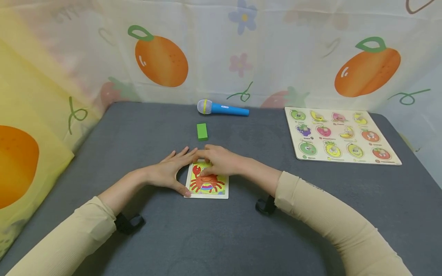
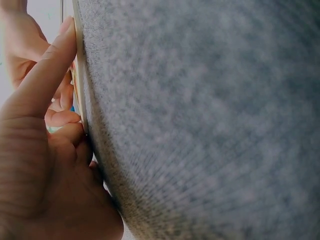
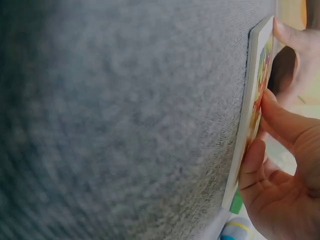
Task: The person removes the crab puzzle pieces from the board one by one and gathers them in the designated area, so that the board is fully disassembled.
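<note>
A small, thick crab picture board [image 1: 207, 188] with a pale border lies flat on the grey table, its red crab on a yellow ground. My left hand [image 1: 169, 171] is spread along its left side, the thumb tip at the near left corner and the fingers pointing toward the far left corner. From the right, my right hand [image 1: 219, 160] reaches over the board and hides its far right part. Its thumb [image 3: 285, 117] touches the printed face, while its bent fingers [image 3: 252, 172] grip the far end. Both hands' fingertips come close together at the far left corner.
Just beyond the board lies a green block [image 1: 202, 132]. Farther back is a blue toy microphone [image 1: 224, 108], near the printed curtain [image 1: 214, 46]. A fruit puzzle board [image 1: 317, 151] lies at the back right of the table [image 1: 214, 237].
</note>
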A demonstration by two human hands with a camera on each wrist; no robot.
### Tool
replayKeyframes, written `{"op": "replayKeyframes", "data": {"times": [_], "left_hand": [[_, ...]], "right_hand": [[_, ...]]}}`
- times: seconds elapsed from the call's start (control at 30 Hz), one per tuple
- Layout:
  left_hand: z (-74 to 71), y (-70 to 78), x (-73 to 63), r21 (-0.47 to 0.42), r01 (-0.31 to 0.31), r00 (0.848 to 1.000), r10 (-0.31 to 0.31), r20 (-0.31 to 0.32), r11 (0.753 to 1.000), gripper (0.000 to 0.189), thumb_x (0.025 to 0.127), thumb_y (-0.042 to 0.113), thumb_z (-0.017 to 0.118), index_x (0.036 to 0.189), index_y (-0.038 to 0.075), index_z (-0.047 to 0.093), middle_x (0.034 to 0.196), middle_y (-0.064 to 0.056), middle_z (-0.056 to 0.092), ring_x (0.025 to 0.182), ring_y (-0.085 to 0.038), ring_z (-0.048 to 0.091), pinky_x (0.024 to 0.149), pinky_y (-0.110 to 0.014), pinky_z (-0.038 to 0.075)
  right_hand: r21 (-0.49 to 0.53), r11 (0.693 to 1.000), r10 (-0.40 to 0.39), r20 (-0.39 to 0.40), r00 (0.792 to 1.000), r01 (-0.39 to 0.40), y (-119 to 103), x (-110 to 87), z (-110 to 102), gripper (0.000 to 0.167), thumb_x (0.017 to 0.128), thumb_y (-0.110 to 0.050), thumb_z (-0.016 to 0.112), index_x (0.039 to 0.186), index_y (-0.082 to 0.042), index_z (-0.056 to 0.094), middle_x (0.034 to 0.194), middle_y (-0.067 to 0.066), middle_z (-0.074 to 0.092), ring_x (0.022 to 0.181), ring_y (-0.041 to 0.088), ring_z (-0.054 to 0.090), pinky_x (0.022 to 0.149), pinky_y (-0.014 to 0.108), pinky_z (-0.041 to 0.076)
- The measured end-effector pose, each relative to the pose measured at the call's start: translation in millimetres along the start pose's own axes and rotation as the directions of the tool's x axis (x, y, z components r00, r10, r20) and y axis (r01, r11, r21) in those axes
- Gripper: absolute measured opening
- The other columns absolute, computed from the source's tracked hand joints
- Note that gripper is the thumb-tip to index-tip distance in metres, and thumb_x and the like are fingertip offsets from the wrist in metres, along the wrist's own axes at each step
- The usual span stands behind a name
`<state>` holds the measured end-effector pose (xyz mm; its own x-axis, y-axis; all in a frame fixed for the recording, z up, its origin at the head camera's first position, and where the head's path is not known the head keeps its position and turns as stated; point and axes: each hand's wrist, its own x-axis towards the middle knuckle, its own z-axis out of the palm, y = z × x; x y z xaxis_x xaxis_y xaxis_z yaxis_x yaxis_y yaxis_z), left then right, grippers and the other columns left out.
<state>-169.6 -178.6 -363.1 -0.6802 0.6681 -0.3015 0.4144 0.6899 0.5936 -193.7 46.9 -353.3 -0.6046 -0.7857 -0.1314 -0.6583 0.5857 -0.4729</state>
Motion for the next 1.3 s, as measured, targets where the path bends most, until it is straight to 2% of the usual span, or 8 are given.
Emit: {"op": "replayKeyframes", "data": {"times": [0.17,0.4,0.67,0.97,1.3], "left_hand": [[-0.3,0.3,-1.4,-0.006,0.012,1.0,-0.012,0.005,1.0,0.112,0.077,0.049,0.08,0.16,0.017,0.012,0.17,-0.006,0.002,0.157,-0.034,-0.01,0.123,-0.062,-0.009],[-1.9,-1.9,-1.9,-0.05,0.031,1.0,-0.031,0.0,0.998,0.092,0.091,0.046,0.066,0.16,0.018,0.012,0.17,-0.007,0.004,0.157,-0.035,-0.009,0.121,-0.063,-0.011],[-2.9,-2.0,-0.6,-0.049,0.062,0.998,-0.062,0.001,0.997,0.09,0.092,0.045,0.066,0.16,0.018,0.013,0.17,-0.006,0.005,0.157,-0.035,-0.008,0.122,-0.063,-0.01],[-2.7,-0.2,0.7,-0.044,0.079,0.997,-0.079,-0.001,0.996,0.097,0.089,0.048,0.068,0.16,0.016,0.011,0.17,-0.008,0.003,0.156,-0.037,-0.011,0.12,-0.065,-0.01],[-5.2,-0.1,2.2,-0.04,0.094,0.996,-0.094,0.011,0.995,0.096,0.089,0.05,0.068,0.16,0.018,0.012,0.17,-0.006,0.001,0.156,-0.036,-0.012,0.121,-0.065,-0.011]], "right_hand": [[0.021,1.0,-0.013,0.012,1.0,0.013,1.1,1.6,-1.1,0.036,0.091,-0.023,0.072,0.125,-0.018,0.062,0.099,0.006,0.057,0.086,0.015,0.051,0.073,0.024,0.041],[0.042,0.999,0.015,0.035,0.999,-0.016,0.3,3.1,-2.6,0.036,0.092,-0.023,0.07,0.126,-0.018,0.06,0.101,0.006,0.057,0.088,0.016,0.052,0.075,0.024,0.042],[0.05,0.999,0.01,0.04,0.999,-0.012,0.0,3.6,-2.3,0.03,0.092,-0.022,0.07,0.12,-0.018,0.06,0.099,0.006,0.055,0.088,0.017,0.052,0.074,0.024,0.042],[0.059,0.998,0.02,0.047,0.999,-0.023,-0.9,2.5,-2.7,0.036,0.092,-0.022,0.071,0.125,-0.018,0.06,0.103,0.007,0.057,0.09,0.017,0.053,0.076,0.025,0.043],[0.036,0.999,0.026,0.064,0.998,-0.029,-0.4,4.0,-6.0,0.037,0.091,-0.026,0.071,0.126,-0.021,0.06,0.102,0.006,0.056,0.09,0.017,0.053,0.074,0.025,0.042]]}}
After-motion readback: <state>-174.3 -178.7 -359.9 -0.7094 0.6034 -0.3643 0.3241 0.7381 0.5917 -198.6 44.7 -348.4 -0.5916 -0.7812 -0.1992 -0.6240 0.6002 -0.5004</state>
